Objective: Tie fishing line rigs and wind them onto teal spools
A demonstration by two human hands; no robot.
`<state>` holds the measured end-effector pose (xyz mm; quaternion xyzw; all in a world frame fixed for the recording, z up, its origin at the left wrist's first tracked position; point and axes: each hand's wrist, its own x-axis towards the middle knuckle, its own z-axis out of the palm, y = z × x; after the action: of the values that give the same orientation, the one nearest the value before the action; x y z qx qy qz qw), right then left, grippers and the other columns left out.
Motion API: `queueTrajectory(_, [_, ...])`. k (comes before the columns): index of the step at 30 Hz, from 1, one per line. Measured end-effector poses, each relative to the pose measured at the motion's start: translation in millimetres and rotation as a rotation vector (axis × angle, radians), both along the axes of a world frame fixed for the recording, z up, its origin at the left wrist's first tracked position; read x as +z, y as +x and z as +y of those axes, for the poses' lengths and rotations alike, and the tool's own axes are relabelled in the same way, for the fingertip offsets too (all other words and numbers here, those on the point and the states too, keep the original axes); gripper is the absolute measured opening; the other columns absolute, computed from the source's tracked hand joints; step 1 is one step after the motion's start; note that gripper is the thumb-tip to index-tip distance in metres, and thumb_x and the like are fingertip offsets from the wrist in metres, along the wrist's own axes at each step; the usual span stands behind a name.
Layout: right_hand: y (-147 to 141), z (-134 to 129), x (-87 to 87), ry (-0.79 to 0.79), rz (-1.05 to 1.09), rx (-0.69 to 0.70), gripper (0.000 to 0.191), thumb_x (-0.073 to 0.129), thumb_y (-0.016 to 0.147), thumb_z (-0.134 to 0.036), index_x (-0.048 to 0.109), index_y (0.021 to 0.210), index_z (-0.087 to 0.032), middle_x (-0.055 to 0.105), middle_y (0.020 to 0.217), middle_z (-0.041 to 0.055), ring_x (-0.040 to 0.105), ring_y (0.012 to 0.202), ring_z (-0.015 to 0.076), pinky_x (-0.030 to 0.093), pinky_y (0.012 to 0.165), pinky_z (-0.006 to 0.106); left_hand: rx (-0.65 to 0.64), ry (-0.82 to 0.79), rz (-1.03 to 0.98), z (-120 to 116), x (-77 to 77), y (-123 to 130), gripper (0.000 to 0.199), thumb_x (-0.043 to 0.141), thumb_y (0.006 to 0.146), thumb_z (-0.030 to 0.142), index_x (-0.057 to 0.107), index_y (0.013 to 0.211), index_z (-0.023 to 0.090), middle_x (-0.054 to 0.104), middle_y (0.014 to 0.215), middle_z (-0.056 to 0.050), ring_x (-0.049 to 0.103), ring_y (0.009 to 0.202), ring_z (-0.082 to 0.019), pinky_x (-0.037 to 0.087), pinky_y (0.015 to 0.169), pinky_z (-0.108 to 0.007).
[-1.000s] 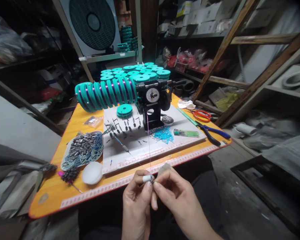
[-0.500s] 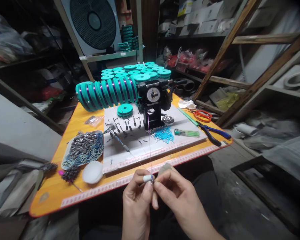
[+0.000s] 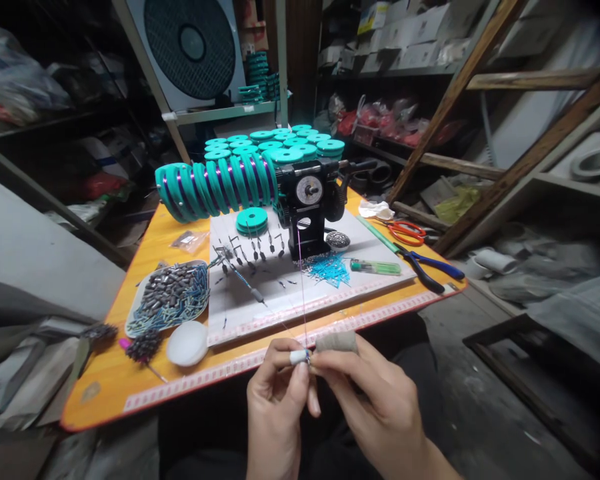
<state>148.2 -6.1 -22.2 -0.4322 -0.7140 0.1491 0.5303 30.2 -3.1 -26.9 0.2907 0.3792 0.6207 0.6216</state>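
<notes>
Pinching thread (image 3: 301,257) in front of the black machine (image 3: 308,193), the left hand (image 3: 279,397) and right hand (image 3: 383,393) have fingertips closed; it looks light, limp, probably slippery, best gripped near its end.

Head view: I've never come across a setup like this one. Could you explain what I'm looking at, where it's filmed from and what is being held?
There is no robot here: a person works with two bare hands. A camera worn on the head looks forward and down. The left hand and right hand meet just past the near edge of the orange table, pinching at the lower end of a thin thread; the finer detail there is too small to tell. The thread runs up toward a black machine with a round dial, beside a row of green spools. The machine stands on a white board. To the left are a tray of small grey and blue pieces and a white bowl; to the right, pliers.
</notes>
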Motion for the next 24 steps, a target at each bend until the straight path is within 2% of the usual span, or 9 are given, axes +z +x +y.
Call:
queueTrajectory(4, [9, 8, 10.4, -0.013, -0.037, 0.102, 0.028, 0.054, 0.088, -0.003, 0.060, 0.109, -0.021, 0.060, 0.082, 0.0025, 0.058, 0.071, 0.0120, 0.048, 0.064, 0.021, -0.010, 0.025, 0.019, 1, -3.9, -2, 0.006, 0.074, 0.075, 0.027, 0.072, 0.077, 0.021, 0.058, 0.092, 0.001, 0.047, 0.044, 0.002, 0.037, 0.047, -0.015])
queueTrajectory(7, [17, 15, 21.6, -0.122, -0.120, 0.254, 0.038, 0.051, 0.092, -0.007, 0.056, 0.126, -0.025, 0.056, 0.087, 0.0027, 0.057, 0.076, 0.0118, 0.048, 0.066, 0.020, -0.045, 0.072, 0.018, 2, -6.6, -3, 0.005, 0.072, 0.078, 0.027, 0.072, 0.080, 0.022, 0.059, 0.091, 0.000, 0.048, 0.045, 0.000, 0.038, 0.046, -0.015])
queueTrajectory(11, [24, 24, 40.1, -0.273, -0.298, 0.378, 0.038, 0.046, 0.095, -0.011, 0.056, 0.129, -0.025, 0.051, 0.087, 0.0027, 0.054, 0.077, 0.0119, 0.046, 0.067, 0.021, -0.036, 0.062, 0.036, 2, -6.0, -4, 0.010, 0.072, 0.078, 0.030, 0.070, 0.078, 0.020, 0.059, 0.092, 0.000, 0.049, 0.045, 0.000, 0.038, 0.047, -0.016])
queueTrajectory(14, [25, 30, 53.1, -0.341, -0.365, 0.446, 0.036, 0.048, 0.094, -0.009, 0.058, 0.124, -0.027, 0.053, 0.090, 0.0026, 0.055, 0.081, 0.0123, 0.045, 0.069, 0.022, -0.030, 0.065, 0.055, 1, -3.5, -4, 0.011, 0.072, 0.077, 0.030, 0.070, 0.077, 0.019, 0.057, 0.091, 0.000, 0.047, 0.045, 0.001, 0.037, 0.047, -0.016])
queueTrajectory(17, [25, 34, 59.1, -0.367, -0.374, 0.455, 0.026, 0.050, 0.093, -0.011, 0.065, 0.108, -0.025, 0.056, 0.087, 0.0017, 0.055, 0.079, 0.0123, 0.043, 0.068, 0.023, -0.023, 0.084, 0.040, 1, -2.4, -5, 0.009, 0.073, 0.076, 0.029, 0.070, 0.078, 0.020, 0.056, 0.091, 0.000, 0.048, 0.045, 0.000, 0.035, 0.045, -0.017])
queueTrajectory(20, [24, 36, 55.5, -0.335, -0.285, 0.438, 0.017, 0.054, 0.092, -0.013, 0.068, 0.093, -0.021, 0.059, 0.081, 0.0013, 0.057, 0.075, 0.0113, 0.043, 0.065, 0.022, -0.001, 0.084, 0.025, 1, -1.9, -5, 0.008, 0.073, 0.076, 0.027, 0.070, 0.077, 0.020, 0.057, 0.091, 0.000, 0.048, 0.044, -0.001, 0.035, 0.044, -0.017])
queueTrajectory(24, [21, 35, 43.2, -0.245, -0.130, 0.376, 0.015, 0.062, 0.087, -0.013, 0.073, 0.091, -0.022, 0.061, 0.070, -0.0006, 0.057, 0.065, 0.0103, 0.043, 0.059, 0.021, 0.017, 0.058, 0.017, 2, 1.1, -5, 0.009, 0.074, 0.075, 0.028, 0.070, 0.075, 0.019, 0.058, 0.091, 0.000, 0.048, 0.043, -0.001, 0.035, 0.043, -0.017])
